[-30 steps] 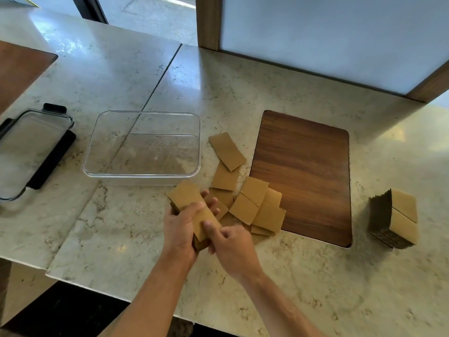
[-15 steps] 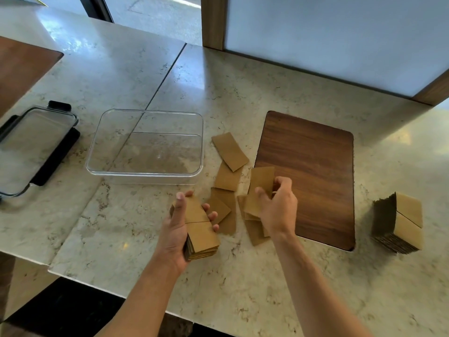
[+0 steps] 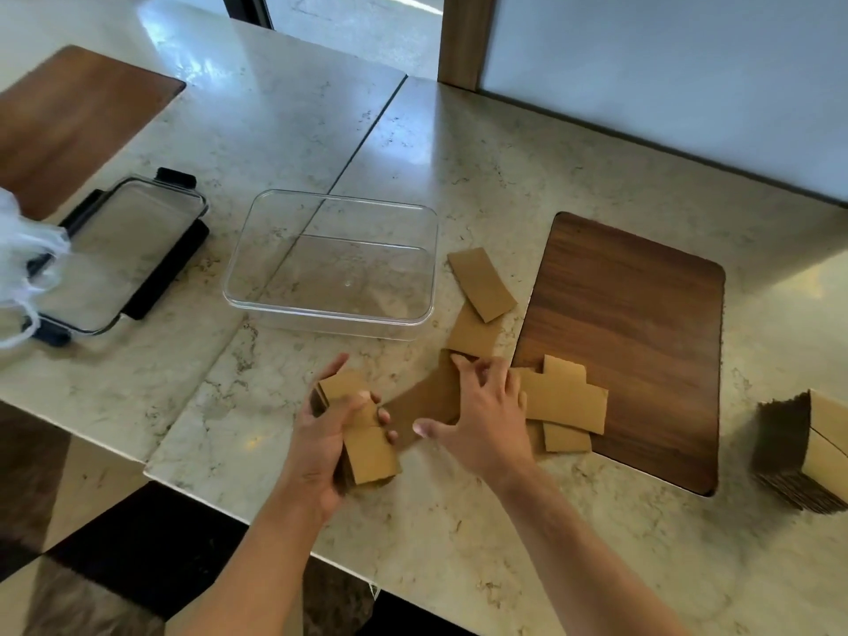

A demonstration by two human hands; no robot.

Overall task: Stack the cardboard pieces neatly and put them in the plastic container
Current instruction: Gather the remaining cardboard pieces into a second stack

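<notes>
Cardboard stack [image 3: 362,433] (left hand [image 3: 321,447])

marble counter [image 3: 459,176] bears clear container [image 3: 257,286]; lid [image 3: 114,254]; loose cardboard pieces [image 3: 564,397]; wooden board [image 3: 642,323].

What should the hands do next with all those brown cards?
Probably the right hand should lift the loose cardboard piece under its fingers onto the stack the left hand grips. More pieces lie scattered, and the plastic container holds none.

No readable text, labels, brands or numbers on anything in view
</notes>
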